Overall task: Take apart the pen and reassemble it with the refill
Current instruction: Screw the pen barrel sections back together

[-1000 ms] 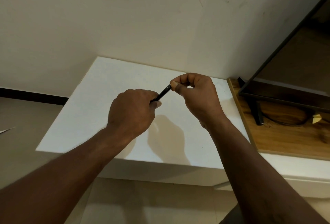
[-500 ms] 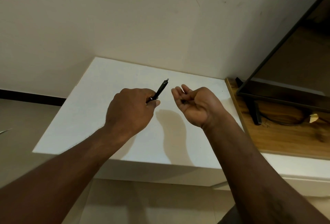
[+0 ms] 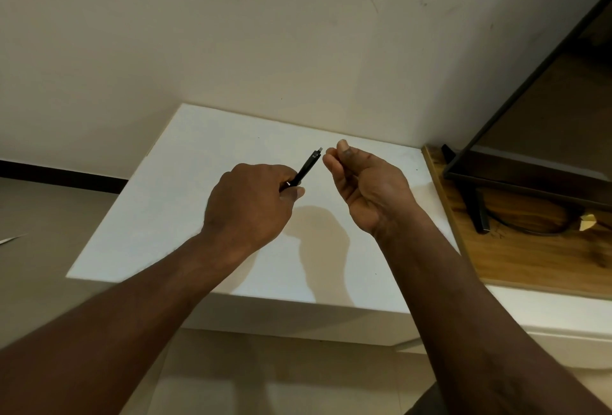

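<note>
At the centre of the frame, the left hand (image 3: 251,202) pinches the lower end of a slim black plastic pen (image 3: 306,169) between thumb and curled fingers, above the white table (image 3: 159,202). The pen slants up toward the upper right, its grey tip free. Just beside that tip, not touching, the right hand (image 3: 364,183) is turned palm up, fingers (image 3: 331,163) curled loosely inward; whether they hold anything cannot be told.

White table top (image 3: 185,202) against the wall, only hand shadows across its bare surface.
</note>
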`<state>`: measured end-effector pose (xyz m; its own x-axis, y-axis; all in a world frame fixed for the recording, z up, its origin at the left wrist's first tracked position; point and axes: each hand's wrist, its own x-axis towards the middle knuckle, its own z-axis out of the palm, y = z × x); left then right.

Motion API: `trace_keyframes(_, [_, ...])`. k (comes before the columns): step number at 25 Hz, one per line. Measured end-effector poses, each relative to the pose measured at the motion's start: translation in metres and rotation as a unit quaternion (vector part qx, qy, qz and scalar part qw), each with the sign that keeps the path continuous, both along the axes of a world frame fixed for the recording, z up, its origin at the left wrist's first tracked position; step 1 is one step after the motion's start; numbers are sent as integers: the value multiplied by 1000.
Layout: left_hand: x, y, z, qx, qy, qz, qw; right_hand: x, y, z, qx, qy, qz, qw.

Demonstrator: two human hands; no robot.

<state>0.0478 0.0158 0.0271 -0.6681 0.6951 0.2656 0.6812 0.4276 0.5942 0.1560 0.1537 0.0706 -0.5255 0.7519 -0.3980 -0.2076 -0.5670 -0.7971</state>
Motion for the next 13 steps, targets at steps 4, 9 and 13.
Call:
trace_keyframes(4, [0,0,0,-5,1,1,1000,0,4,0,3,3,7,1000])
trace_keyframes(9, [3,2,-2,-5,11,-12,1000,4,3,3,105,-14,66,992])
trace_keyframes(13, [2,0,-2,-5,19,-14,1000,5,0,5,166,-25,102,981])
